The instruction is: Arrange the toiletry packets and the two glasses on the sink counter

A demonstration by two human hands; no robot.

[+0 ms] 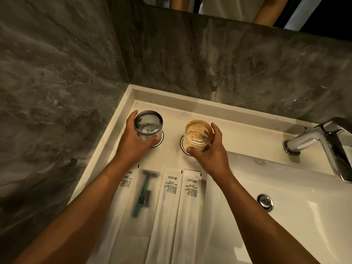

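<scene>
The sink counter (pixel 118 130) is plain creamy white, set against a wall (pixel 57 73) of dark grey stone veined with paler, cloudy streaks. One glass (pixel 148 124) is smoky grey and the other glass (pixel 199 133) amber, each over a white coaster (pixel 183 144) edged with a dark scalloped line. The toiletry packets (pixel 171 202) are white with small black print (too blurred to read), one showing a teal-green razor (pixel 143 191) with a dark head, and the faucet (pixel 320 141) is shiny chrome.

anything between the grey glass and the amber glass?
Nothing. In the head view only bare counter separates the grey glass from the amber glass.
</scene>
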